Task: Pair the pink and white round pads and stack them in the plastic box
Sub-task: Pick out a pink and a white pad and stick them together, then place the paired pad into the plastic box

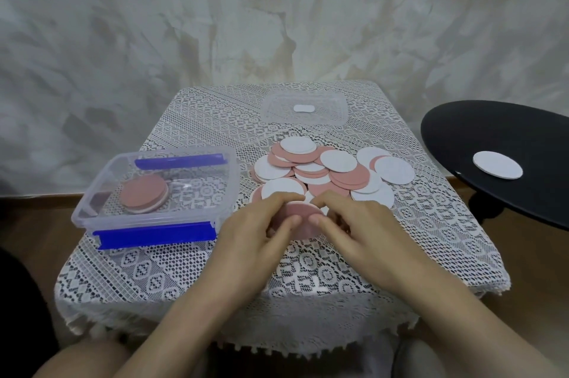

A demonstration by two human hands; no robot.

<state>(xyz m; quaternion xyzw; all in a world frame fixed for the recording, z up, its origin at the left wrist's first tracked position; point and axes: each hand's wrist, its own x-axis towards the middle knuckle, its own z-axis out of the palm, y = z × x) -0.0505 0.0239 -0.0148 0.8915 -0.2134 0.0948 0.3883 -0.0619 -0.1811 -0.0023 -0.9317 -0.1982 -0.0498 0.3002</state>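
A pile of pink and white round pads (331,169) lies in the middle of the lace-covered table (215,270). In front of the pile, my left hand (255,229) and my right hand (348,223) both hold one pink pad (303,217) by its edges, thumbs on top. I cannot tell whether a white pad lies beneath it. At the left stands the clear plastic box (147,217) with blue clips, holding a short stack of pads (144,192) with a pink one on top.
The box's clear lid (304,120) lies at the back of the table. A black round side table (523,143) at the right carries a single white pad (497,164). The wall stands close behind.
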